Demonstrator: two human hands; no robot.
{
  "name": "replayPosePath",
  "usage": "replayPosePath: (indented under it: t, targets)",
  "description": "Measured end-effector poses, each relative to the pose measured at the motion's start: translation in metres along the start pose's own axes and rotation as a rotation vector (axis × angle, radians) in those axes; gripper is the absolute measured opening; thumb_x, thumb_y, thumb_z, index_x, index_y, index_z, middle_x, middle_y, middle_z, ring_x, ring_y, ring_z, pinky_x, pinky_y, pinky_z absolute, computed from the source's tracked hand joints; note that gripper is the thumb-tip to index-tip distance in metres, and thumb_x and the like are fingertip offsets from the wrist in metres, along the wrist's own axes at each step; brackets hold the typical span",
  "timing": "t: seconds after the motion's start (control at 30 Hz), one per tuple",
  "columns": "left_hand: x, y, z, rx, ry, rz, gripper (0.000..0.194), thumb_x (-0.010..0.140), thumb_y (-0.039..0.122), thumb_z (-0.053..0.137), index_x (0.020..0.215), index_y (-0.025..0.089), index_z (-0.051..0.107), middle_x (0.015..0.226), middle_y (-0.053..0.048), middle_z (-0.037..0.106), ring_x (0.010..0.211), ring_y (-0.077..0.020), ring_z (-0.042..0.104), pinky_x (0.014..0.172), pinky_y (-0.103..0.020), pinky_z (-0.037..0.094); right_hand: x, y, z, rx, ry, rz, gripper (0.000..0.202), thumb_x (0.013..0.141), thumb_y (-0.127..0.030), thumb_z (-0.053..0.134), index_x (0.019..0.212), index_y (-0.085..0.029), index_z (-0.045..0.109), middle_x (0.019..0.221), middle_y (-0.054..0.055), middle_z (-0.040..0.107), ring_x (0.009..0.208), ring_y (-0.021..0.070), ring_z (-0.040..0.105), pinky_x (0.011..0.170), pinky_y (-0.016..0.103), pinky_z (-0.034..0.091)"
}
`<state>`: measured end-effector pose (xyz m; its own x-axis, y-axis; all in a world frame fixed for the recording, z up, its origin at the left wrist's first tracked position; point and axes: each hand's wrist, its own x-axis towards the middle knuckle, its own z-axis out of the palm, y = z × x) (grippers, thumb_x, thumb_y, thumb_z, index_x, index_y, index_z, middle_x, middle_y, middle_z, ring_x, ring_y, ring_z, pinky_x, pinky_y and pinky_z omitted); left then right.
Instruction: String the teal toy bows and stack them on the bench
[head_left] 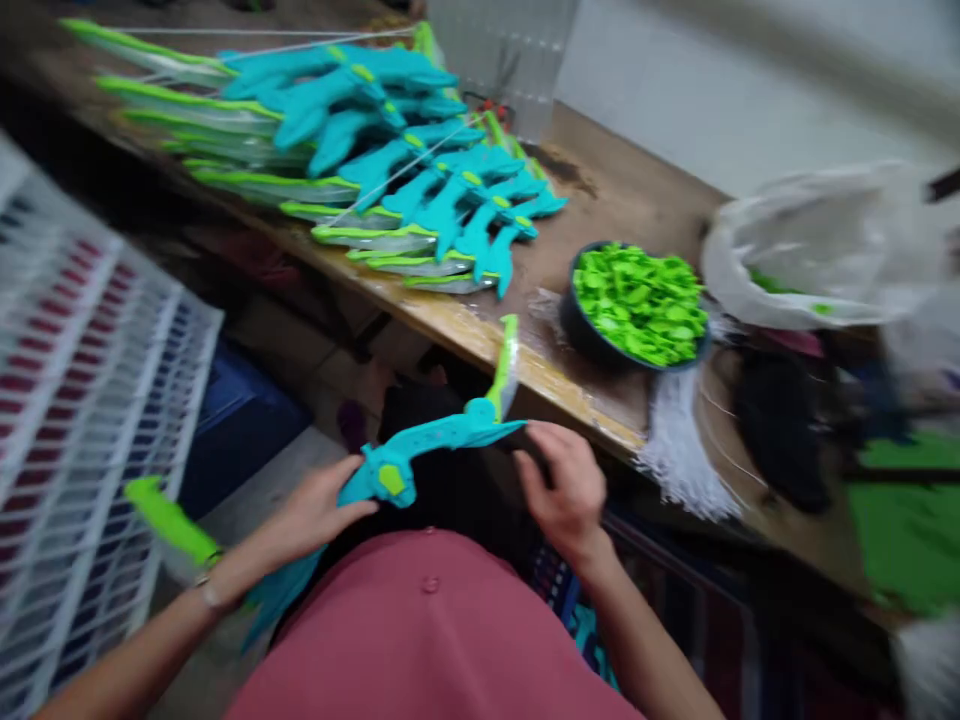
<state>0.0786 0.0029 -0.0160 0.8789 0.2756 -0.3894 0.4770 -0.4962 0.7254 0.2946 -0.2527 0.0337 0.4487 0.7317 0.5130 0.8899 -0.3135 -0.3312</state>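
Note:
My left hand [319, 510] grips a turquoise and lime-green plastic toy bow [442, 436] near its centre, beside a lime-green oval piece [390, 480]. One green-and-clear limb of the bow points up toward the table edge. Just off the bow's pointed turquoise end is my right hand [566, 485], fingers loosely curled, with a gap between thumb and forefinger. Whether a fingertip touches that end is hard to tell. Below my left wrist, another green limb [172, 520] and some turquoise plastic show, partly hidden by my forearm.
Several similar bows [405, 150] lie stacked on the wooden table [622, 190]. A dark bowl [577, 325] holds small green pieces. White strings [686, 450] hang over the table edge near a white plastic bag [810, 250]. A white slatted crate [90, 380] stands at left.

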Motion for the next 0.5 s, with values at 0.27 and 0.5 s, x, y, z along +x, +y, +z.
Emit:
replayPosePath:
  t: [0.27, 0.5]
  targets:
    - [0.004, 0.029, 0.021, 0.579, 0.199, 0.456, 0.014, 0.102, 0.017, 0.049, 0.104, 0.015, 0.063, 0.091, -0.009, 0.070, 0.084, -0.0248, 0.066, 0.073, -0.035, 0.049, 0.014, -0.031, 0.043, 0.081, -0.297, -0.350, 0.047, 0.097, -0.033, 0.067, 0.137, -0.014, 0.052, 0.127, 0.021, 0.067, 0.120, 0.0386, 0.065, 0.099, 0.057, 0.054]
    - [-0.023, 0.013, 0.037, 0.526, 0.548, 0.608, 0.012, 0.101, 0.019, 0.055, 0.108, 0.014, 0.063, 0.103, -0.010, 0.070, 0.103, -0.0244, 0.064, 0.104, -0.044, 0.049, 0.011, -0.050, 0.093, 0.385, -0.759, -0.199, 0.025, 0.102, -0.033, 0.051, 0.120, -0.018, 0.059, 0.098, 0.008, 0.074, 0.084, 0.0231, 0.074, 0.072, 0.034, 0.058]
